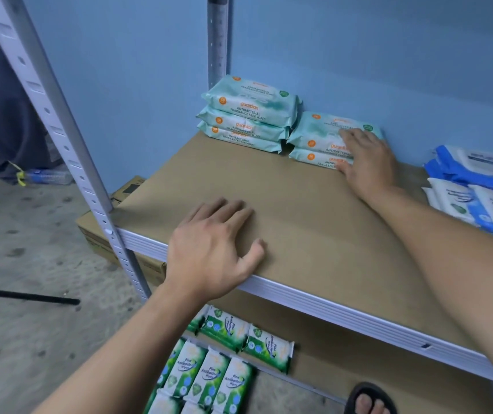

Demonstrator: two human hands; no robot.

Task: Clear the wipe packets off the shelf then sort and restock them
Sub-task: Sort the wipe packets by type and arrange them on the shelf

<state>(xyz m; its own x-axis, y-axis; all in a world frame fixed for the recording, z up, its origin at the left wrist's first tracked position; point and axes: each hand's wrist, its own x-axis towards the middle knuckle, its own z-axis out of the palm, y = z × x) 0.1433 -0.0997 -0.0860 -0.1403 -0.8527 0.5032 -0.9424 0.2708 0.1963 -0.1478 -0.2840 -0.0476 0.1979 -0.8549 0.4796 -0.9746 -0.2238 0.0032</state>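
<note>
My right hand [364, 162] lies flat, fingers straight, on two stacked mint-green plastic wipe packets [314, 132] with orange lettering, at the back of the brown shelf board [269, 192]; my left hand [212, 249] rests spread near its front.

Plain blue wall [358, 55]; speckled grey concrete floor [30, 249]; pale slotted metal upright [60, 130]; cardboard box [96, 231] on floor

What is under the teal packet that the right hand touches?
A second teal packet, lying on the brown shelf board. The right hand covers both packets' right ends.
</note>
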